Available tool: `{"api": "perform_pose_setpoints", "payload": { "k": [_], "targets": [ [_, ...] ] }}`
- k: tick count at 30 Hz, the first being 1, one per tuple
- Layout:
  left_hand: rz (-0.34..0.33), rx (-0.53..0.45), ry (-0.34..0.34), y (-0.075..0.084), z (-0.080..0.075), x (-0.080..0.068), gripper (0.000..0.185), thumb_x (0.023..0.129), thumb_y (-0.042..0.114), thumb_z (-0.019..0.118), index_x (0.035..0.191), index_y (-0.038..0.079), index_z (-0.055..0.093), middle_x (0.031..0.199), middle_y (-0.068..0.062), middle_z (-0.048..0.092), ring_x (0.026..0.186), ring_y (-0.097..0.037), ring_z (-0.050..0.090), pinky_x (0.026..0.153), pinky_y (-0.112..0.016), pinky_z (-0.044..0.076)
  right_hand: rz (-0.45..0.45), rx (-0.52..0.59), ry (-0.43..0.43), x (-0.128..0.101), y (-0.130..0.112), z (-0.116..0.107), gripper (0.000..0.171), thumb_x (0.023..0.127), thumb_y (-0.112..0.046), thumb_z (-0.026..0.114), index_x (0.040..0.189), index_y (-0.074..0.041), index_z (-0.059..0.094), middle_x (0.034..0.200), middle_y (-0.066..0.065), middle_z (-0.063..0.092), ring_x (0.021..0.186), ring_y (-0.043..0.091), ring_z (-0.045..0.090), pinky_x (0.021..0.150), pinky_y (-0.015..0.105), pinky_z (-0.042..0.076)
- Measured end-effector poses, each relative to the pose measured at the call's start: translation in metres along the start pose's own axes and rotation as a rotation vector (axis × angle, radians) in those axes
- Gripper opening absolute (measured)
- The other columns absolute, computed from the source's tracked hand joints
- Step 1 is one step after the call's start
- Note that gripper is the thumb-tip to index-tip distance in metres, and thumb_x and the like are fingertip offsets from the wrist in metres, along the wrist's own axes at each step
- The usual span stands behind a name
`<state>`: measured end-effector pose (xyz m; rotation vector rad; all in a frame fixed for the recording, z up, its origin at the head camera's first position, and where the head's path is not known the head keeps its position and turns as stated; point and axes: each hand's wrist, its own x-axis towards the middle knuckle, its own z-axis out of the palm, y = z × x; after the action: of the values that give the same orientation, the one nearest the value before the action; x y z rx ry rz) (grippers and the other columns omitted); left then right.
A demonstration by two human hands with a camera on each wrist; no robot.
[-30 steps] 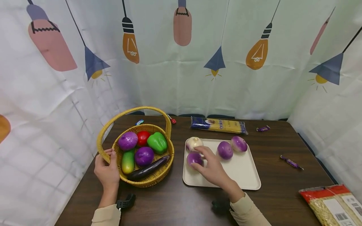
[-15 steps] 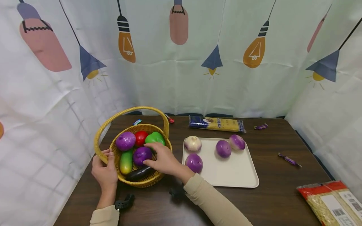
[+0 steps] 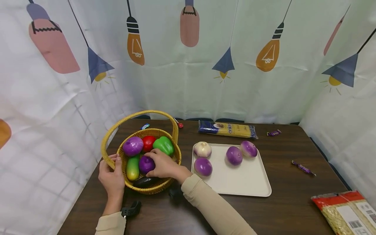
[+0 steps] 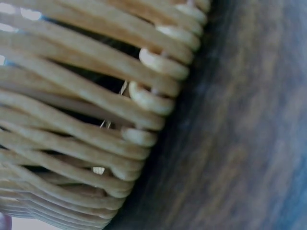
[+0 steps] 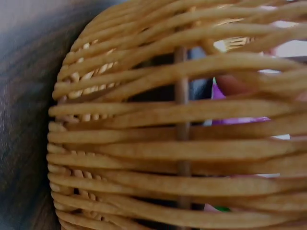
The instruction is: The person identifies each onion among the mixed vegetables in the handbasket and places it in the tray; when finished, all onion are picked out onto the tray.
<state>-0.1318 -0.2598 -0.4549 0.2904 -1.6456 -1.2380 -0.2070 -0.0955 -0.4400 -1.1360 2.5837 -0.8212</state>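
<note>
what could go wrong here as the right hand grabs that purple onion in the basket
The right hand curls over the purple onion, which sits wedged between the cucumber, eggplant and green pepper; lifting it may drag or roll a neighbour out.

The basket could tip or slide, steadied only by the left hand at its rim.

The smooth, round onion might slip from the fingers.

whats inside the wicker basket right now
The wicker basket holds two purple onions, a tomato, a green pepper, a cucumber and an eggplant. The right hand covers part of the nearer onion and the eggplant.
</note>
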Motion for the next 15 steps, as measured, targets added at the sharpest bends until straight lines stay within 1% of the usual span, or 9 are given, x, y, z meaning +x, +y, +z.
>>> {"api": "perform_pose_setpoints", "payload": {
  "k": [4, 7, 11, 15],
  "targets": [
    [0.000, -0.004, -0.006, 0.000, 0.000, -0.001, 0.015, 0.088, -0.003, 0.065, 0.086, -0.018, 0.062, 0.095, -0.023, 0.062, 0.091, -0.002, 0.058, 0.081, -0.015, 0.041, 0.029, -0.031, 0.002, 0.001, 0.000, 0.001, 0.074, 0.078, -0.035, 0.082, 0.142, -0.017, 0.050, 0.133, 0.004, 0.045, 0.114, 0.013, 0.051, 0.096, 0.024, 0.044],
    [-0.003, -0.007, -0.003, 0.000, -0.001, -0.001, 0.014, 0.087, -0.005, 0.065, 0.086, -0.018, 0.061, 0.096, -0.026, 0.061, 0.091, -0.003, 0.059, 0.081, -0.015, 0.042, 0.021, -0.010, -0.025, 0.004, 0.001, 0.002, 0.074, 0.078, -0.032, 0.082, 0.143, -0.016, 0.049, 0.137, 0.004, 0.045, 0.119, 0.013, 0.050, 0.098, 0.023, 0.043],
    [-0.006, -0.005, 0.002, 0.000, 0.000, 0.000, 0.014, 0.087, -0.005, 0.065, 0.086, -0.018, 0.061, 0.096, -0.025, 0.062, 0.092, -0.004, 0.059, 0.082, -0.016, 0.042, 0.001, 0.087, -0.073, 0.009, 0.005, 0.001, 0.075, 0.079, -0.025, 0.082, 0.144, -0.015, 0.047, 0.142, 0.003, 0.047, 0.123, 0.013, 0.050, 0.100, 0.023, 0.041],
    [-0.006, -0.001, 0.003, -0.001, 0.000, 0.000, 0.014, 0.087, -0.004, 0.065, 0.086, -0.018, 0.062, 0.095, -0.024, 0.062, 0.092, -0.003, 0.058, 0.082, -0.016, 0.041, 0.014, 0.172, -0.066, 0.011, 0.007, -0.002, 0.074, 0.079, -0.024, 0.082, 0.143, -0.014, 0.047, 0.140, 0.001, 0.051, 0.120, 0.010, 0.051, 0.099, 0.021, 0.041]
  ]
}}
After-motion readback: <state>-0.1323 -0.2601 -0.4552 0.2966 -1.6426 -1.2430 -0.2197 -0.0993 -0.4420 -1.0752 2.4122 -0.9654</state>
